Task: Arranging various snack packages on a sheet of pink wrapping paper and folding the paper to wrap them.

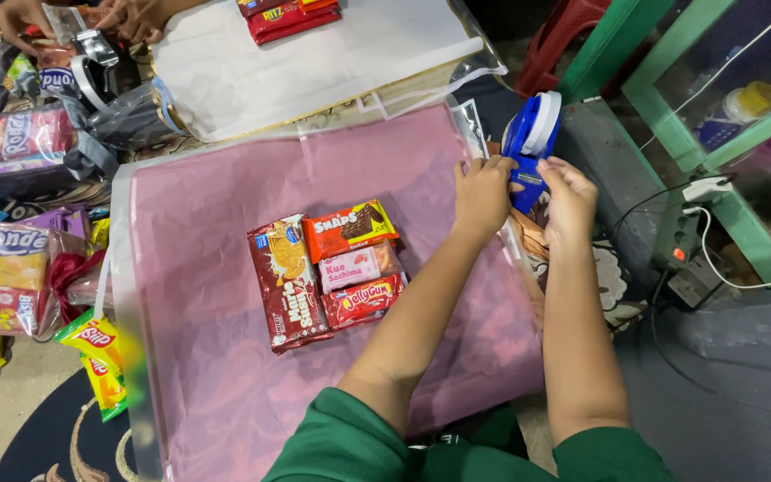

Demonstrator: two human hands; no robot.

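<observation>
Both hands on the blue-and-white tape dispenser (528,147), which sits just past the right edge of the pink wrapping sheet (225,357). My left hand (482,195) is at the dispenser's lower left side, fingers curled narrow and pinching at it. My right hand (567,192) grips its lower right, fingers closed around the body. Near the middle of the sheet is a tight cluster of snack packs: a long dark red biscuit pack (286,283) on the left, touching an orange wafer pack (350,228), a pink pack (359,266) and a red jelly pack (361,302) stacked beside it. Left of the sheet: a pile of other snack packs (11,268). Beyond the sheet's far edge: a white sheet (314,62), plus another person's hands (73,18).
</observation>
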